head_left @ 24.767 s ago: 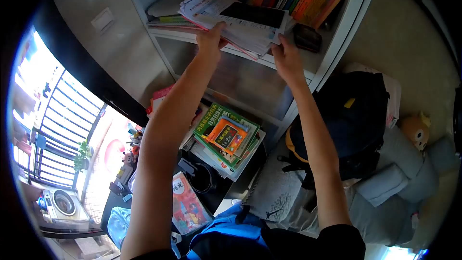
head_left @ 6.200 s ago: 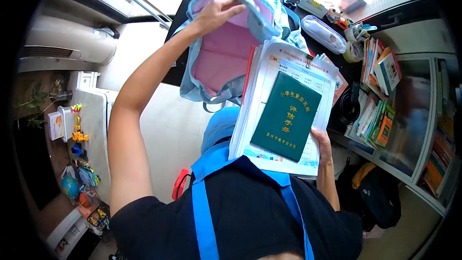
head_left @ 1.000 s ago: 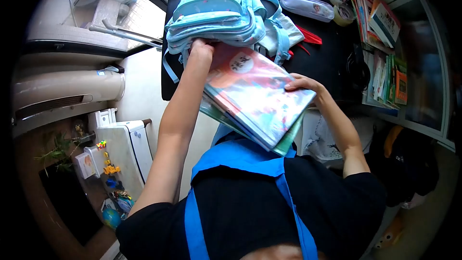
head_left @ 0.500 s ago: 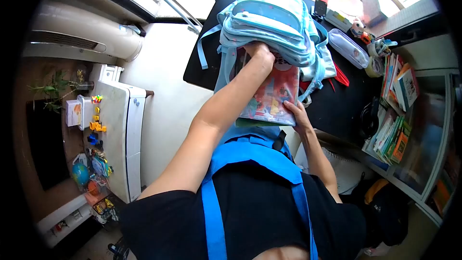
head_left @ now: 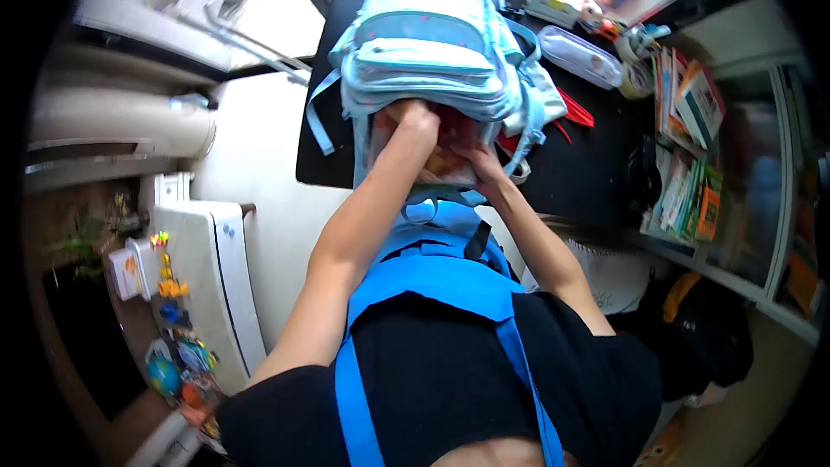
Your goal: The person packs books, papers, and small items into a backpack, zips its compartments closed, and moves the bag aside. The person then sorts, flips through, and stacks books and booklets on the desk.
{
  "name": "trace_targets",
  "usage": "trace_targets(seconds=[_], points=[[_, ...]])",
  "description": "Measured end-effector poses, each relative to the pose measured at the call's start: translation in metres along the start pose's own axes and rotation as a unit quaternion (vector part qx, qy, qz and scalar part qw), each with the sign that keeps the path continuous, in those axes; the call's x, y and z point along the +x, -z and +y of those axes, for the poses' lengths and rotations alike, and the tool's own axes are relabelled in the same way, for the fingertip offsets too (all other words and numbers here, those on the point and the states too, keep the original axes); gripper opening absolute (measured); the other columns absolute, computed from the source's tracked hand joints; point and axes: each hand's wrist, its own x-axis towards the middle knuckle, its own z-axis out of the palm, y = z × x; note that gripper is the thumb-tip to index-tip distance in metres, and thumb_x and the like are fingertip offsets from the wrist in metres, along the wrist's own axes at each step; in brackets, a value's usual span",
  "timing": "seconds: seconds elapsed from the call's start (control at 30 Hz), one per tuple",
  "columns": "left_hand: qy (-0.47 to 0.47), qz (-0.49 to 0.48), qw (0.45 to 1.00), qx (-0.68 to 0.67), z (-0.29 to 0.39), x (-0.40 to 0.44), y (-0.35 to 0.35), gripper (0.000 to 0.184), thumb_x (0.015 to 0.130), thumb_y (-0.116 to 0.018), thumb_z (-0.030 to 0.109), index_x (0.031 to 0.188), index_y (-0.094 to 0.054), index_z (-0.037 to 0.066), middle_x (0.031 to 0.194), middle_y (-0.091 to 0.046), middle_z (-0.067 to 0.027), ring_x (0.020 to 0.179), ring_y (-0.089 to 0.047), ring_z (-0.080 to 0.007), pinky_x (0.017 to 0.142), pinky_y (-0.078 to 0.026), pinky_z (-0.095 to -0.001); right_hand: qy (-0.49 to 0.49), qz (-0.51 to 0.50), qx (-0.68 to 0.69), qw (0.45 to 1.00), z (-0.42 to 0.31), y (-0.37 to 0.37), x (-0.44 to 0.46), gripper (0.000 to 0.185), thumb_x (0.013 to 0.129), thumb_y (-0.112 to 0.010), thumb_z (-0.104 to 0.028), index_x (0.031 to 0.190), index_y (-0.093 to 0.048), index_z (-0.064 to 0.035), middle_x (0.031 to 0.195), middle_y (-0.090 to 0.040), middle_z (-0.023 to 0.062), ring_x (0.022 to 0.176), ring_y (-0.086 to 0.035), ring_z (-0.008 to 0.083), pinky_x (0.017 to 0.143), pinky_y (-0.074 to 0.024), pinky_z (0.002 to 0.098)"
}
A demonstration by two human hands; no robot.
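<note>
Both arms reach forward, their hands close together and apart. The left arm (head_left: 341,246) is bent at the elbow and slants inward, its wrist flexed; the left hand (head_left: 411,112) shows only in part, its fingers hidden, so their grip cannot be told. The right arm (head_left: 553,251) angles in from the other side, elbow bent, and the right hand (head_left: 474,158) sits nearer the torso (head_left: 441,372), fingers pointing inward, partly in shadow.

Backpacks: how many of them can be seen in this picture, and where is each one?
2. The light-blue backpack is on the black desk, at upper centre; the dark backpack is at the lower right, partly lost in shadow. More could be hidden.
</note>
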Motion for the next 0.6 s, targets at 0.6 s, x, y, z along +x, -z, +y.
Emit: trace_targets(seconds=[0.6], points=[[0.171, -0.041, 0.984, 0.008, 0.020, 0.002, 0.030, 0.050, 0.094, -0.039, 0.043, 0.129, -0.045, 0.007, 0.127, -0.051, -0.0143, 0.112, -0.052, -0.0336, 0.095, -0.044, -0.0518, 0.041, 0.069, 0.094, 0.992, 0.026, -0.014, 0.033, 0.046, 0.082, -0.065, -0.010, 0.124, -0.047, -0.0099, 0.119, -0.051, 0.0102, 0.106, -0.055, 0.0295, 0.074, -0.0550, 0.0510]])
